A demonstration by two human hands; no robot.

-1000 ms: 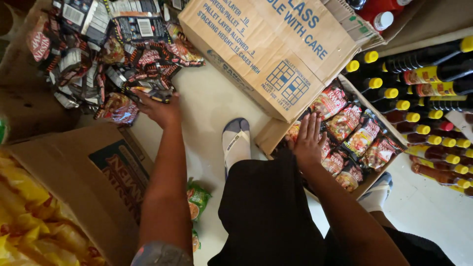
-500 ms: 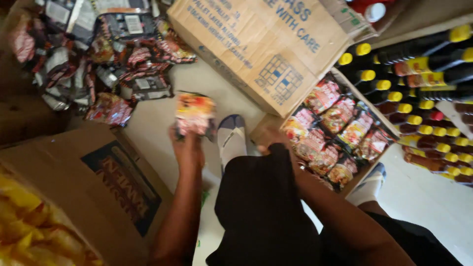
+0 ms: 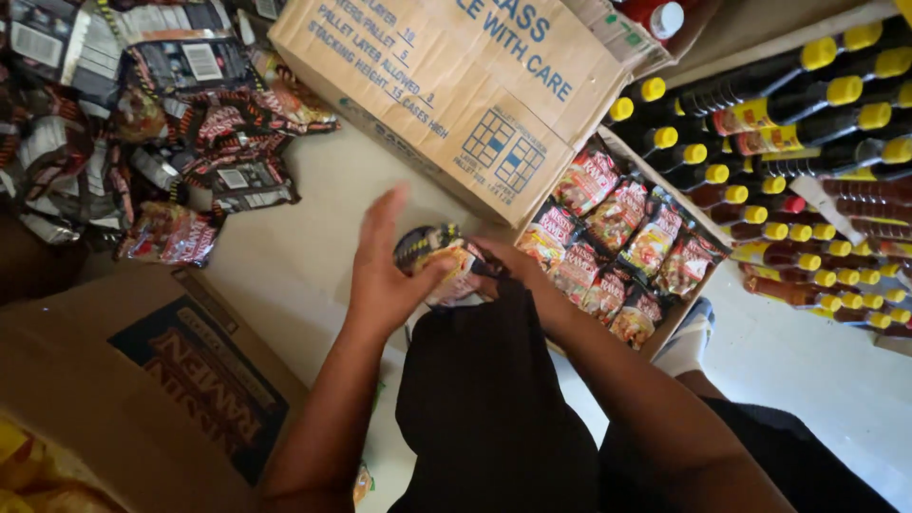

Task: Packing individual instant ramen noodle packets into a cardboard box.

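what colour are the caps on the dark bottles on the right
Yellow caps on nearly all the dark bottles; one looks red. Head view shows it.

This is a shop, or its stockroom floor. At two o'clock, rows of dark sauce bottles point(image 3: 807, 161) with yellow caps lie packed side by side. At three o'clock an open carton point(image 3: 622, 252) holds red noodle packets standing in neat rows. A big cardboard shipping box point(image 3: 446, 85) sits at twelve, loose packets point(image 3: 171, 123) are heaped at ten, and another printed carton point(image 3: 142, 389) lies at seven.
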